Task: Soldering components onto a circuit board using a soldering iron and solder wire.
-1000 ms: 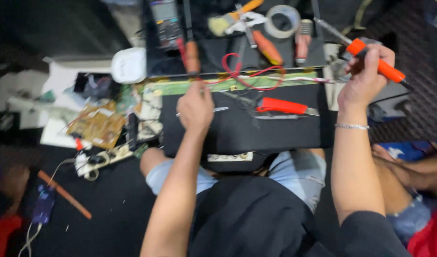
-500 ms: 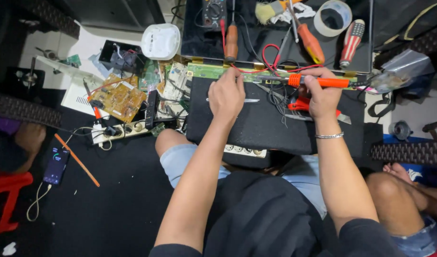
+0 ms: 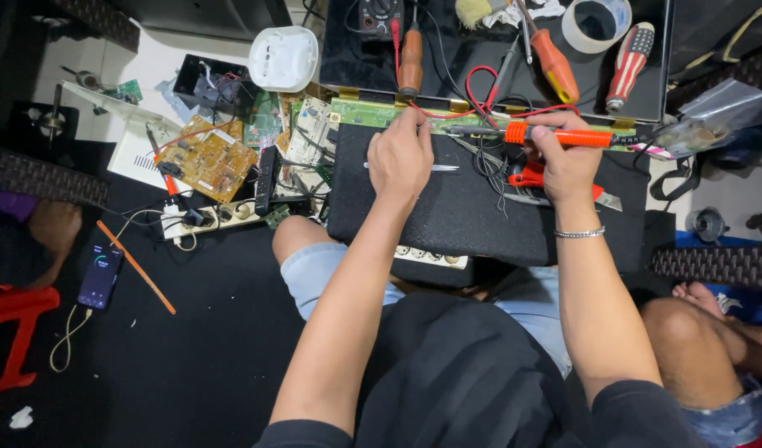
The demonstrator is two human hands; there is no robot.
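Observation:
My right hand [image 3: 563, 162] grips an orange-handled soldering iron [image 3: 555, 135], held level with its tip pointing left over a long green circuit strip [image 3: 373, 114]. My left hand [image 3: 402, 158] rests fingertips-down on that strip, its fingers pinched close to a thin red wire [image 3: 447, 112]. Whether it holds the wire I cannot tell. Both hands work over a black pad [image 3: 447, 207] lying across my lap. A pair of metal tweezers [image 3: 443, 168] lies on the pad by my left hand. An orange utility knife [image 3: 534, 176] sits under my right hand.
Behind the pad lie several screwdrivers [image 3: 555, 62], a tape roll [image 3: 596, 21] and a multimeter [image 3: 377, 12]. A white round casing [image 3: 283, 56], a brown circuit board [image 3: 207, 158], a power strip [image 3: 223, 217] and a phone [image 3: 99, 274] lie to the left. Another person's foot [image 3: 704, 299] is at right.
The view shifted and came closer. My right hand brought the soldering iron down from the upper right to level over the green strip. My left hand moved up to the strip's edge.

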